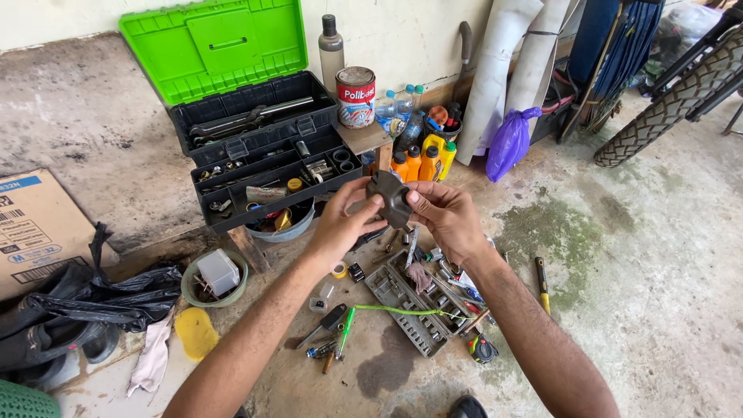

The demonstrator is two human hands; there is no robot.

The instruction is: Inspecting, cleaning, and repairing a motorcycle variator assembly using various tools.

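Nearest to me, both forearms reach up from the bottom edge toward the middle of the view. My left hand (346, 222) and my right hand (447, 218) meet on one thing: a dark grey, irregularly shaped piece of rubbery material (389, 197), held up in the air between them. The left hand's fingers (370, 206) pinch its left edge; the right hand's fingers (416, 197) clamp its right edge. Both grasps are closed on the piece, and it touches nothing else.

Taking that grey piece as my landmark, directly below it on the concrete floor lies a grey plastic socket tray (414, 303) with loose metal bits around it. Below and left of the piece lie a green-handled screwdriver (345, 331) and a thin green cord (402, 311) running across the tray. Below and right of it lies a yellow-handled tool (542, 282) on bare concrete. Well to the lower left sits a round green bowl (193, 292) holding a small clear box.

Just behind and left of the piece stands an open black toolbox with a bright green lid (217, 42), its trays fanned out. Right behind the piece stand orange and yellow bottles (422, 161), and above it a red and white tin can (355, 96). Far to the upper right are a purple plastic bag (511, 139) and a knobbly black tyre (672, 99).
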